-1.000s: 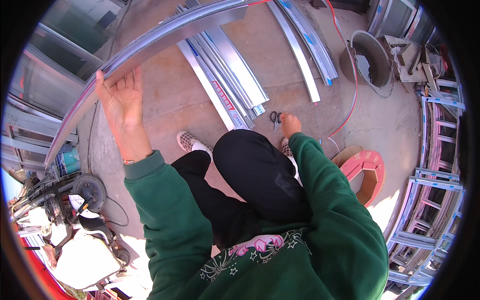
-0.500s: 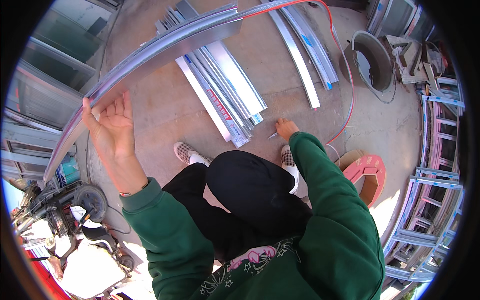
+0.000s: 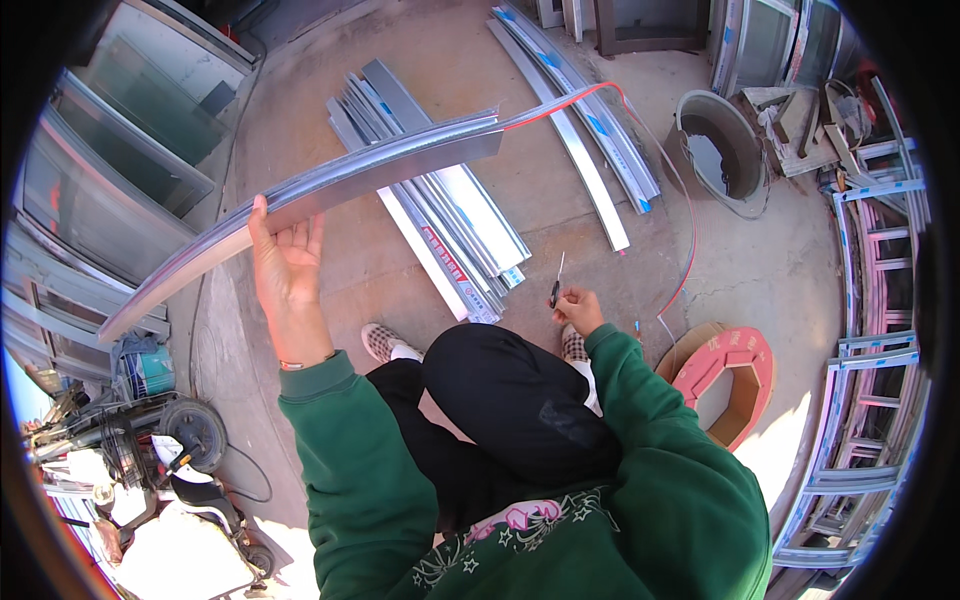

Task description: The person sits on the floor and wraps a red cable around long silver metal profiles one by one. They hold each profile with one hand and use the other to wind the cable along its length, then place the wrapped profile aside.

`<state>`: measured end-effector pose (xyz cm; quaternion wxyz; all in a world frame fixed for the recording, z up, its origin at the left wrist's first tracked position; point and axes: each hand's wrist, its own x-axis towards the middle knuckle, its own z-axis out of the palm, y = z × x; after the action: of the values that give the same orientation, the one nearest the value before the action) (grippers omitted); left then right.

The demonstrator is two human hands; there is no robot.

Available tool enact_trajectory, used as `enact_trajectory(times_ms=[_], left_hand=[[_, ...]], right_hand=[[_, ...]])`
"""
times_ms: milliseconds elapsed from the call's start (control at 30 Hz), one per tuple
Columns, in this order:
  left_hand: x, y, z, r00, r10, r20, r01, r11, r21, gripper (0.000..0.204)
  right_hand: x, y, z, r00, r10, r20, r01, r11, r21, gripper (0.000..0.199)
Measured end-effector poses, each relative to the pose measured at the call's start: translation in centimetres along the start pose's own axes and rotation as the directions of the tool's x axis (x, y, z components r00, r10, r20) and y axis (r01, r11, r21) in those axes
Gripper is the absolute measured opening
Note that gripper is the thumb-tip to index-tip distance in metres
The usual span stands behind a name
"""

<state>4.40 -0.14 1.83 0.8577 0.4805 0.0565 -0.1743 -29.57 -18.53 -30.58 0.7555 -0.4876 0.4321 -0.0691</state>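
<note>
- what's the left hand (image 3: 290,278) got?
- a long metal profile (image 3: 400,165), raised above the floor (image 3: 555,205), its far end crossing in front of a bundle of shiny bars (image 3: 485,225).
- and the right hand (image 3: 577,311)?
- black-handled scissors (image 3: 555,294), tip pointing away from the body.
- the red strip (image 3: 560,104)?
- it curves from the profile's end toward a red cardboard reel (image 3: 713,358).
</note>
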Motion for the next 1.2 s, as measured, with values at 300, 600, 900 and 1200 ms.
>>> enact_trajectory(times_ms=[300, 600, 900, 1200], left_hand=[[-0.3, -0.7, -0.2, 0.998, -0.056, 0.014, 0.054, 0.996, 0.077, 0.055], [-0.2, -0.9, -0.8, 0.992, -0.115, 0.055, 0.109, 0.989, 0.099, 0.060], [-0.3, -0.6, -1.2, 0.987, -0.151, 0.062, 0.143, 0.982, 0.121, 0.061], [-0.7, -0.8, -0.8, 0.988, -0.148, 0.051, 0.139, 0.981, 0.139, 0.060]], right_hand=[[-7.8, -16.2, 6.3, 0.926, -0.365, 0.093, 0.348, 0.923, 0.164, 0.026], [-9.3, -21.0, 9.2, 0.784, -0.616, 0.079, 0.621, 0.777, -0.100, 0.025], [-10.4, -21.9, 10.0, 0.761, -0.648, 0.016, 0.641, 0.748, -0.173, 0.026], [-9.8, -21.1, 10.3, 0.596, -0.797, -0.096, 0.727, 0.586, -0.358, 0.030]])
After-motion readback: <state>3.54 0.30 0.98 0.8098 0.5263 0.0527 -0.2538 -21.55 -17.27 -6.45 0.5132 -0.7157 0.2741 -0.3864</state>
